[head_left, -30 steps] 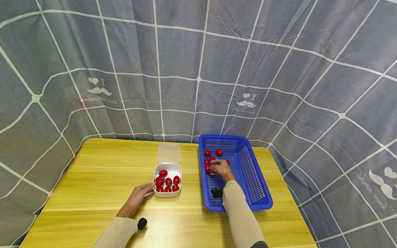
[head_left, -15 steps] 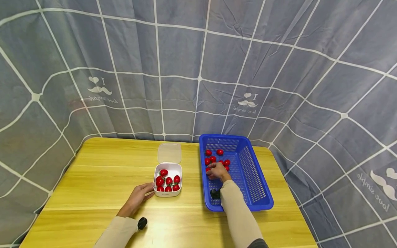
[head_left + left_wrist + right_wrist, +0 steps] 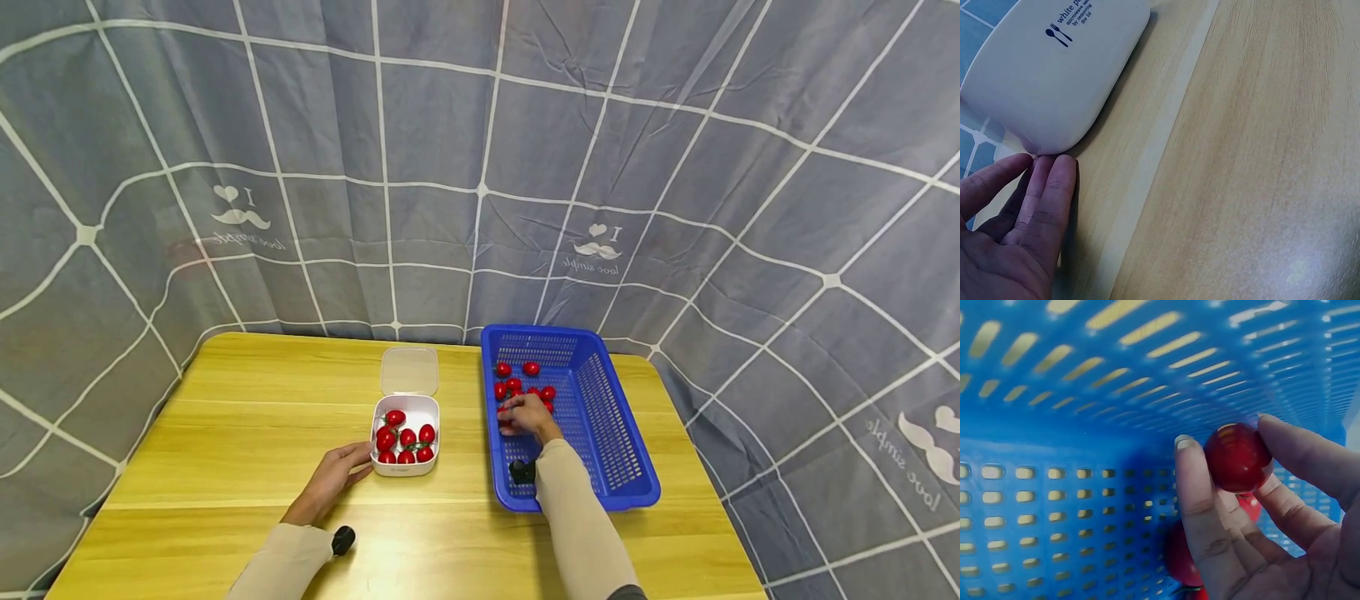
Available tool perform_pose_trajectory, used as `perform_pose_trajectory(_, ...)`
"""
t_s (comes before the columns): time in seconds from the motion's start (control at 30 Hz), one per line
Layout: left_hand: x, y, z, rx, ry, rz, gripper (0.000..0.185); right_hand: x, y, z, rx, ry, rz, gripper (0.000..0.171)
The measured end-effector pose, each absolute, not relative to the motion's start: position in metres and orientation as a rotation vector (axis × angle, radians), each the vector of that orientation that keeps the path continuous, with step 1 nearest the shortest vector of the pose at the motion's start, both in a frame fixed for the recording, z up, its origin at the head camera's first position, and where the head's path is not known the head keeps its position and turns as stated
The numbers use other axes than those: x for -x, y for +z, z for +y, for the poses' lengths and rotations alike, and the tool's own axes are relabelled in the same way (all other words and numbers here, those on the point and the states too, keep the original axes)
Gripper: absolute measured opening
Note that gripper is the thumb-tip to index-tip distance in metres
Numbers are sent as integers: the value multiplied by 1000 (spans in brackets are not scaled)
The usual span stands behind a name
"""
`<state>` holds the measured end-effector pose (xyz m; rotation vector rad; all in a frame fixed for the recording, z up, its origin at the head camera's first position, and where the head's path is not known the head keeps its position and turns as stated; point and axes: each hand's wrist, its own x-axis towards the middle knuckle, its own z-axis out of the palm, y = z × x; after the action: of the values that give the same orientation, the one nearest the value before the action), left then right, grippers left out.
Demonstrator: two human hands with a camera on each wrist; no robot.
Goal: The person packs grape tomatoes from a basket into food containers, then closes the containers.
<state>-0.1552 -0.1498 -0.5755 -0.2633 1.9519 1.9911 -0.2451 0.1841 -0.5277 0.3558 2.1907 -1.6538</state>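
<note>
Inside the blue basket (image 3: 622, 425), toward its left side, my right hand (image 3: 527, 415) pinches a red cherry tomato (image 3: 1238, 457) between thumb and fingers. More cherry tomatoes (image 3: 531, 368) lie on the basket floor beyond and beside that hand; one (image 3: 1184, 553) shows just below the fingers in the right wrist view. Left of the basket stands a small white lidded box (image 3: 401, 469) holding several cherry tomatoes (image 3: 395, 418). My left hand (image 3: 339, 475) touches the box's left side with its fingertips, the fingers (image 3: 1054, 194) nearly straight at a lower corner.
The box's pale lid (image 3: 409, 371) is folded back on the wooden table (image 3: 247, 425). A grey curtain with white lines (image 3: 435, 225) hangs behind the table and along both sides. The basket's raised walls surround the right hand.
My right hand has moved slightly nearer and lower in the basket, uncovering tomatoes to its right, and has taken a cherry tomato. The left hand and the box stay where they were.
</note>
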Motion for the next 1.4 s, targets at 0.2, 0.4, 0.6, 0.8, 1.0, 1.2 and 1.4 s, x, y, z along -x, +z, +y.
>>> perform_pose_trajectory(0.2,154,-571,-149,264,1998,1948,57,246,-517,184,-345,-1709,2199,16)
perform_pose_trajectory(0.4,152,-568,-149,254,1994,1959,57,246,-505,181,-335,-1783,2217,20)
perform_pose_trajectory(0.6,152,-569,-149,236,1985,1967,57,245,-493,179,-333,-1948,2161,19)
perform_pose_trajectory(0.8,152,-569,-149,229,1990,1962,57,240,-477,175,-260,-2023,2162,19)
perform_pose_trajectory(1.0,154,-570,-149,222,1977,1960,58,233,-463,165,-163,-2060,2142,25)
perform_pose_trajectory(1.2,155,-572,-150,232,1975,1957,57,229,-460,148,-36,-2016,2150,31)
perform_pose_trajectory(1.4,155,-572,-150,226,1981,1950,56,227,-471,128,25,-1962,2137,30)
